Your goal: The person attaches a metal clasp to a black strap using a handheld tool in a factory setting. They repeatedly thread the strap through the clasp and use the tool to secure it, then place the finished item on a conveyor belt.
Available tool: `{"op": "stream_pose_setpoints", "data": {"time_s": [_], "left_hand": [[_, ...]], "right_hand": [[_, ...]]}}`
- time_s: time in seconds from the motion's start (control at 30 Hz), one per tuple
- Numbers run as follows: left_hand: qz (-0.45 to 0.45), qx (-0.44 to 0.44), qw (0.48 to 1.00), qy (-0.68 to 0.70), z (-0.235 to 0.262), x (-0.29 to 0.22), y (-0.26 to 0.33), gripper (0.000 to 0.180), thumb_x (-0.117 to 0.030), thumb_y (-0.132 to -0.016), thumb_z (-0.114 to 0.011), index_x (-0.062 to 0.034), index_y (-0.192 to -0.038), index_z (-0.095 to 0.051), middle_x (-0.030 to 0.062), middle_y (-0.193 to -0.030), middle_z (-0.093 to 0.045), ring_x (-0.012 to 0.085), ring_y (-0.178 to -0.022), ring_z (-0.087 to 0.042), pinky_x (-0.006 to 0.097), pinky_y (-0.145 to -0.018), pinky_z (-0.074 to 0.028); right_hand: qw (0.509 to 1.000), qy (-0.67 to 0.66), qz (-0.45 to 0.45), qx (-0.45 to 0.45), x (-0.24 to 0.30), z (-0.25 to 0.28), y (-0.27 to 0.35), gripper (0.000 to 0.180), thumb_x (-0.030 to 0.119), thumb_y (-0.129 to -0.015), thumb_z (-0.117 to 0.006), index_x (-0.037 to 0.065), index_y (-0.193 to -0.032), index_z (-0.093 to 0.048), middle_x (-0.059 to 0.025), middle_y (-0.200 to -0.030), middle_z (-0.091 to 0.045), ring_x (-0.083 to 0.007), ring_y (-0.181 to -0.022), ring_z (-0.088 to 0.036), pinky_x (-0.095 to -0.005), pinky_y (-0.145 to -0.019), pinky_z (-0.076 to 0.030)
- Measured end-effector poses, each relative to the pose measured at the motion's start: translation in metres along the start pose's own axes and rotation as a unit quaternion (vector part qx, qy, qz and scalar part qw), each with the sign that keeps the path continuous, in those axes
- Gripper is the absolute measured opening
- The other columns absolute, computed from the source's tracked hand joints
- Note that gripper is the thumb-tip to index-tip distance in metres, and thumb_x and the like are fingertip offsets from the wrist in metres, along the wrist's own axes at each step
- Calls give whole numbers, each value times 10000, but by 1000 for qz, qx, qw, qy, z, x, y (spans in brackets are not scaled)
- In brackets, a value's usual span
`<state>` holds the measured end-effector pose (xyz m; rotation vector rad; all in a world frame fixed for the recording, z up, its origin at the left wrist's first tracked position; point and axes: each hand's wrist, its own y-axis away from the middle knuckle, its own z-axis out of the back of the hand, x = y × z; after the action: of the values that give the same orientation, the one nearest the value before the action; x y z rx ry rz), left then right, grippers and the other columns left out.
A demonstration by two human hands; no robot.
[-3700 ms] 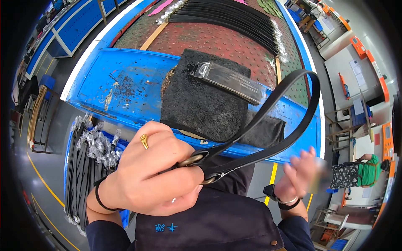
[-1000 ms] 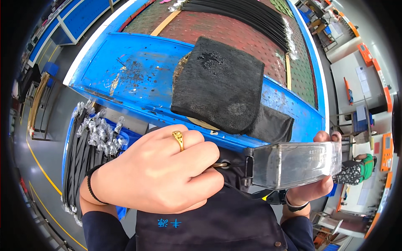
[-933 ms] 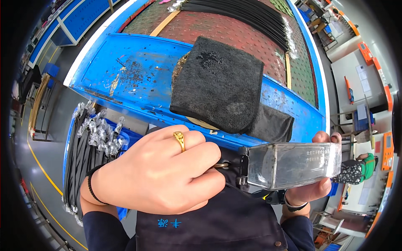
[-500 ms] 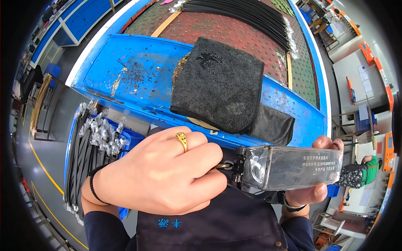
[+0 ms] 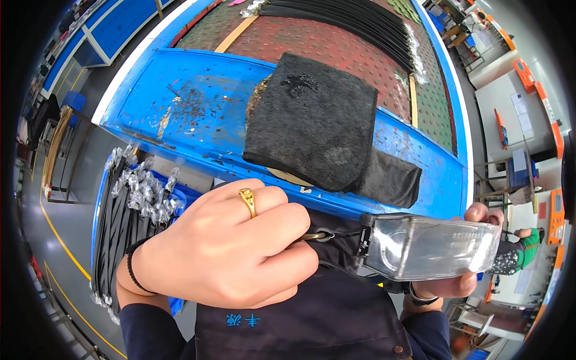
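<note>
My left hand is closed in a fist, a gold ring on one finger. From between its fingers sticks a brass-toned metal clasp, with a thin dark strip running from it toward the box. Most of what this fist holds is hidden. My right hand grips the far right end of a clear plastic box, fingers behind and thumb below. The box has a black fitting at its left end, close to the clasp, and some dark residue inside. Behind both hands a folded black cloth lies over a pad.
A blue worktable stands ahead, its red studded surface bearing a row of black straps. Below its left edge, a blue bin holds more straps with plastic-wrapped ends. A person in green is at the right.
The clear box has moved right and slightly down, away from my left fist, tilting a little. My left hand has shifted slightly left, and more of the gap between clasp and box shows.
</note>
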<state>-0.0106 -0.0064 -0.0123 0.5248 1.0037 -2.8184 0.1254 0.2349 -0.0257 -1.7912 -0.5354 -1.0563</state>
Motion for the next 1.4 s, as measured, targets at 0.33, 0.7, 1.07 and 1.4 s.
{"op": "stream_pose_setpoints", "data": {"time_s": [0.33,0.7,1.07,1.4], "left_hand": [[-44,5,997,-59,3,-8,-2,187,-152,-459,-632,-75,-577,-509,36,-667,-465,156,-503,-409,267,-439,-322],[-57,9,995,-77,2,-8,-1,193,-168,-455,-635,-80,-571,-509,36,-691,-471,148,-511,-401,262,-436,-303],[12,-14,998,-66,12,-6,6,148,-126,-449,-602,-78,-556,-511,39,-671,-490,177,-504,-415,290,-449,-311],[45,-22,996,-68,25,1,23,192,-115,-466,-615,-81,-576,-462,33,-658,-393,167,-523,-396,277,-447,-305]], "right_hand": [[983,71,-137,-99,8,-26,-11,950,560,-456,-755,138,-1213,-366,-90,-973,-484,-167,-862,-479,-296,-728,-446],[983,64,-150,-88,6,-25,-13,915,537,-469,-755,114,-1179,-361,-97,-955,-490,-174,-860,-484,-288,-719,-443],[993,-79,8,-84,-3,10,-19,740,346,-649,-679,101,-1232,-294,-127,-1174,-416,-275,-1083,-488,-431,-865,-463],[999,-2,-23,-44,-23,-20,-41,812,384,-682,-662,52,-1298,-252,-164,-1212,-408,-253,-1132,-427,-377,-957,-354]]}}
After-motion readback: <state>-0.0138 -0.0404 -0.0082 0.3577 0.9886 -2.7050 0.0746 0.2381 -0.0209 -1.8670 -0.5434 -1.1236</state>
